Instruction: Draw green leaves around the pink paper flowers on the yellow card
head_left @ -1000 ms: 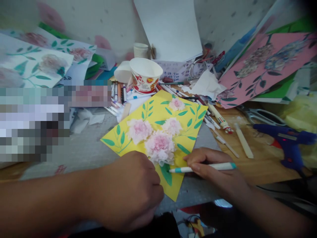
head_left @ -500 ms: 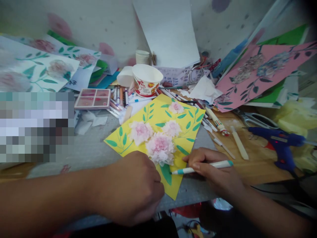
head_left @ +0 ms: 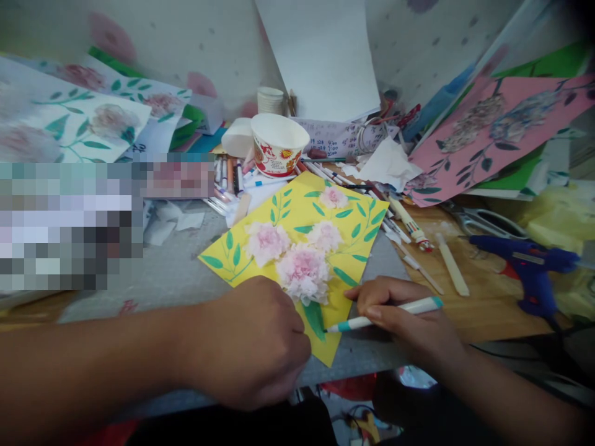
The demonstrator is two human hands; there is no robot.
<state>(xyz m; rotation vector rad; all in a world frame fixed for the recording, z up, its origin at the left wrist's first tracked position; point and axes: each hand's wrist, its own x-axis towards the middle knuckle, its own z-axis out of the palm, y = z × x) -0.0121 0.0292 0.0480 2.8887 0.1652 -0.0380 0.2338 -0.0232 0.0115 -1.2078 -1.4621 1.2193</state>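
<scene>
A yellow sheet of paper [head_left: 260, 226] lies turned on the grey mat, with green painted leaves and raised pink-white paper flowers [head_left: 303, 272]. Between the fingers of my right hand [head_left: 402, 313] is a white felt-tip pen [head_left: 360, 323] with teal bands. Its tip touches the lower end of the large green leaf [head_left: 314, 317] under the biggest flower. My left hand [head_left: 260, 344] is closed in a fist over the sheet's lower left edge. The fist's fingertips are turned away from view, so whatever they may hold is hidden.
Behind the sheet stands a paper bowl [head_left: 279, 145] amid scattered markers. On the right are a blue glue gun [head_left: 525, 263], scissors [head_left: 488, 222] and a pink flower picture [head_left: 493, 133]. White flower pictures [head_left: 116, 133] lean at the left, above a pixelated patch.
The pen tip has shifted slightly down and right along the large leaf. My left fist stays closed at the sheet's edge. The whole view has moved a little.
</scene>
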